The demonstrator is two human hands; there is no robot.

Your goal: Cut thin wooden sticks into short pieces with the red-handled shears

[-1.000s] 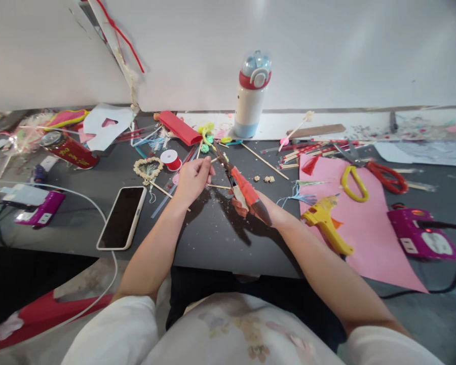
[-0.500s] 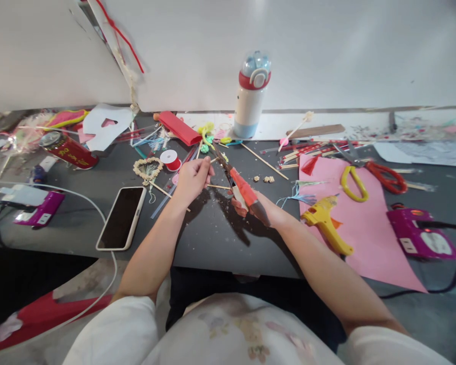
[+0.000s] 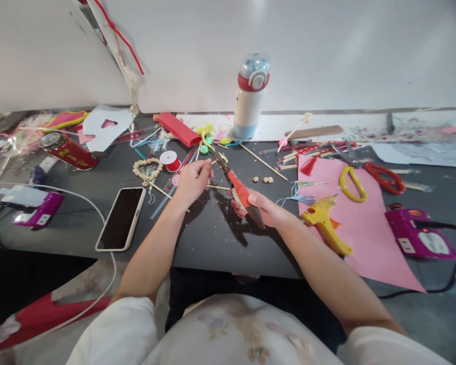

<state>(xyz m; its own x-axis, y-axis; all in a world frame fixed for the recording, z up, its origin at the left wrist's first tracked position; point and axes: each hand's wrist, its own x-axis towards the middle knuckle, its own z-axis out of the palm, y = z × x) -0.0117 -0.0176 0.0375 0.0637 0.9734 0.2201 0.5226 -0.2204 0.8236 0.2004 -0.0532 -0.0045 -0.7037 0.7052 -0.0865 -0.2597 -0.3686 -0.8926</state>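
My left hand (image 3: 192,180) pinches what looks like a thin stick (image 3: 214,161), steadying it against the orange cutters (image 3: 238,188) my right hand (image 3: 268,209) grips.

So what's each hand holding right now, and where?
Right hand grips red-handled cutting pliers by the handles; left hand pinches a thin wooden stick near its far end.

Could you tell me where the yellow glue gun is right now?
In the head view the glue gun lies on the left edge of the pink paper, right of the right hand, nearer the person than the yellow-handled scissors.
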